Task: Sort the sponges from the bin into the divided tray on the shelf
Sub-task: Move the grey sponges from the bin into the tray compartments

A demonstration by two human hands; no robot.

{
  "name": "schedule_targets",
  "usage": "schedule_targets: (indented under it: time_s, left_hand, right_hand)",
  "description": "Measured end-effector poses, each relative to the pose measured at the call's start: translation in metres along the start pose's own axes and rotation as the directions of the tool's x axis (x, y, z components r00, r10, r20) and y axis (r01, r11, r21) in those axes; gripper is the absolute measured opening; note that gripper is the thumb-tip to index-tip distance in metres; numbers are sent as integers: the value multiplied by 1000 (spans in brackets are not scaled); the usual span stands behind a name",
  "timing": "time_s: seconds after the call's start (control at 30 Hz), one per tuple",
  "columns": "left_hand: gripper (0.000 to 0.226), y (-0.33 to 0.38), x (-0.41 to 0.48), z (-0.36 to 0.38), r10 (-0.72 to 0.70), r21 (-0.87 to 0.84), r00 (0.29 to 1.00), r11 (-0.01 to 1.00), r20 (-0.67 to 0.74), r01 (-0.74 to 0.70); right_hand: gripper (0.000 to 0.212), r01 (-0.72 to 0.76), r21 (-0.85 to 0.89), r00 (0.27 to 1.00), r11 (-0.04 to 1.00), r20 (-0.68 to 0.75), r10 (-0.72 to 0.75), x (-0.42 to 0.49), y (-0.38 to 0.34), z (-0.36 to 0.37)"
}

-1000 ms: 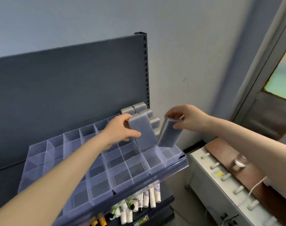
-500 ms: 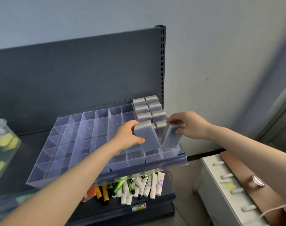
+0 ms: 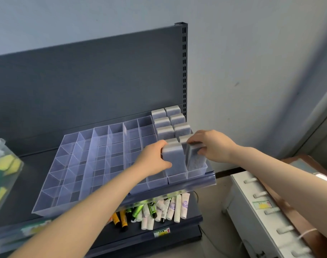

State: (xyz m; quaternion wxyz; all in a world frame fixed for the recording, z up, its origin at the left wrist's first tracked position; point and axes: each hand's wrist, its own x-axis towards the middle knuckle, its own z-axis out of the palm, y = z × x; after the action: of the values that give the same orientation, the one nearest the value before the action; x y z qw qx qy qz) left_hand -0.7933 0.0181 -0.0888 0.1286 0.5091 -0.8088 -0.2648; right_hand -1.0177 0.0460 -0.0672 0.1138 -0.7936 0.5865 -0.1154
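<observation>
Our left hand (image 3: 151, 162) grips the left sponge (image 3: 174, 161); our right hand (image 3: 213, 146) pinches the top of the right sponge (image 3: 196, 161). Both grey blocks stand on end, long axes upright, in adjoining cells near the front right corner of the tray (image 3: 80, 183). This clear plastic grid lies on a dark metal shelf (image 3: 36, 159) by a pale wall (image 3: 252, 53).

Obs.: I see the left hand (image 3: 153, 161) and the right hand (image 3: 213, 146), both bare. The left forearm (image 3: 95, 205) and right forearm (image 3: 281, 175) are bare as well, uncovered right up to the bottom and right edges of my head view. Wrists are slim. Fingernails are too blurred for me to log.
</observation>
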Motion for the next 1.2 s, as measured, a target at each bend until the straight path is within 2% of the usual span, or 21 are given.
schedule_targets:
  time_s: [0.1,0.2,0.33,0.5,0.67,0.8,0.9,1.07,1.2]
  left_hand:
    - [55,0,0,-3,49,80,997,996,-62,-44]
    - [49,3,2,-6,93,125,987,989,-128,-77]
    - [46,3,4,3,133,221,990,968,-53,-118]
    - [45,2,2,18,131,270,991,956,-32,-117]
    - [41,-3,-5,35,120,234,987,968,-107,-92]
    - [43,-6,-15,47,93,161,979,985,-181,-64]
    - [45,-6,-18,50,84,138,975,989,-208,-56]
    - [53,2,-17,38,80,228,980,973,-184,-36]
    - [53,9,-11,6,95,267,968,963,-231,-31]
  right_hand:
    - [46,-13,-3,1000,1000,3,13,1,1,-1]
    - [43,-24,-33,1000,999,6,25,4,0,0]
    - [42,-56,-57,997,997,50,59,3,-4,10]
    - [41,-61,-63,996,996,55,64,-2,-5,28]
    - [45,-47,-52,997,998,-59,44,-7,-6,46]
    - [42,-70,20,981,997,-182,72,-21,-6,58]
    - [41,-66,11,978,998,-197,67,-25,-4,58]
    - [47,-41,24,993,999,-111,44,-21,-2,40]
    - [41,-11,23,986,1000,-167,15,-10,-8,12]
